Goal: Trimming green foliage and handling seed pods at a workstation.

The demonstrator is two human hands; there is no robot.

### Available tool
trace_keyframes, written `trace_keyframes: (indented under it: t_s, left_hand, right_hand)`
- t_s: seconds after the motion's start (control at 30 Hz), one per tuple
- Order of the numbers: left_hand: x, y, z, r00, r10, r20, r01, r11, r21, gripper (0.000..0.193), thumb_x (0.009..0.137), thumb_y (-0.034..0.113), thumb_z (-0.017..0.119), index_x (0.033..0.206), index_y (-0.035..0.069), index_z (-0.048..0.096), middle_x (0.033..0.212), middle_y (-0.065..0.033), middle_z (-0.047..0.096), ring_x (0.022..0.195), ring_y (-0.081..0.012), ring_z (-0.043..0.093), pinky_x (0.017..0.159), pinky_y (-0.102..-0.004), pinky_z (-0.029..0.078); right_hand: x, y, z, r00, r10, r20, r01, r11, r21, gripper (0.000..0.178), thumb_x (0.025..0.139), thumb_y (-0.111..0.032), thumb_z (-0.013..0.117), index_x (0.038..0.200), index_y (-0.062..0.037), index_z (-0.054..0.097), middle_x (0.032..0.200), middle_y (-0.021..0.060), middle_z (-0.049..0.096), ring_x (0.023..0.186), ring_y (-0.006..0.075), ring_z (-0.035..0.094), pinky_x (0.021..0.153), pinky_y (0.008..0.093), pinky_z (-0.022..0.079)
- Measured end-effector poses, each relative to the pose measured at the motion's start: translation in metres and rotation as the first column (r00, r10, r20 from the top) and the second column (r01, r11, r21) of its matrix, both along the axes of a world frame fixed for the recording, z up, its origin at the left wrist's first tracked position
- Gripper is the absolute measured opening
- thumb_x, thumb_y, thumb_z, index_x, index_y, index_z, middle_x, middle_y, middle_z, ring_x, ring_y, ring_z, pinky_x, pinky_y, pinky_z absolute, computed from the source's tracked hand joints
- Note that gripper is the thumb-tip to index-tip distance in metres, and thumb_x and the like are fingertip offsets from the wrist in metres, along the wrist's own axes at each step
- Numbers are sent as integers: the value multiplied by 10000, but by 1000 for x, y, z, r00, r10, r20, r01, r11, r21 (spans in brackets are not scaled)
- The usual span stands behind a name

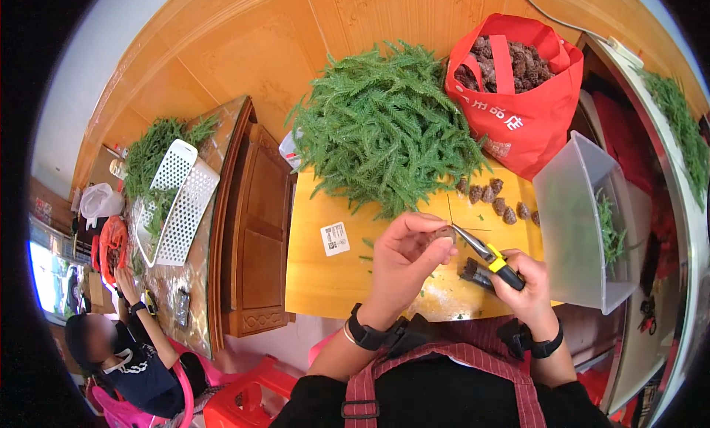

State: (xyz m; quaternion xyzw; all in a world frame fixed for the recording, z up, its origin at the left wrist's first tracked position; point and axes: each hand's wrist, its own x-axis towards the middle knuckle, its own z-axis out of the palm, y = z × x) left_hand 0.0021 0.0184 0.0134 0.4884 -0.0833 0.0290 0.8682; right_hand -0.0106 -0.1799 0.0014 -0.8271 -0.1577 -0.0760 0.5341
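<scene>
My left hand [405, 261] is closed, pinching a small brown pine cone [445, 233] between thumb and fingertips over the yellow table [318, 280]. In my right hand [526, 284] are long-nose pliers [481, 249] with black and yellow handles, gripped from the right. Their metal tip meets the cone at my left fingertips; whether the jaws are closed on it I cannot tell. Partly under the pliers lies a dark bundle [473, 274] of thin strands. Several brown pine cones [499, 204] sit in a loose row beyond my hands.
A big heap of green sprigs [392, 125] covers the table's far side. Beside it stands a red bag [518, 110] full of pine cones. A clear plastic bin [580, 228] is at the right. On the left, another person [140, 354] sits by a table with a white basket [181, 206].
</scene>
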Motion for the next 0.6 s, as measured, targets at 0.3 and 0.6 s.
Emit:
trace_keyframes:
  t_s: [0.3, 0.6]
  left_hand:
    - [6, -2, -11, 789, 221, 574, -539, 698, 472, 308, 704, -142, 622, 964, -14, 516, 1030, -121, 500, 888, -148, 551, 762, -249, 479]
    - [1, -4, -7, 960, 271, 77, -280, 944, 175, 244, 769, -81, 591, 985, -4, 507, 1030, -88, 525, 895, -138, 553, 765, -250, 470]
  right_hand:
    - [-3, 1, 4, 991, -25, -132, 21, 999, -34, 262, 687, -39, 673, 616, -33, 421, 564, 37, 444, 504, 88, 393, 465, 247, 337]
    - [7, -28, 7, 948, 140, -285, -101, 984, 148, 206, 765, -148, 604, 668, -58, 447, 767, 71, 617, 803, 153, 523, 758, 311, 409]
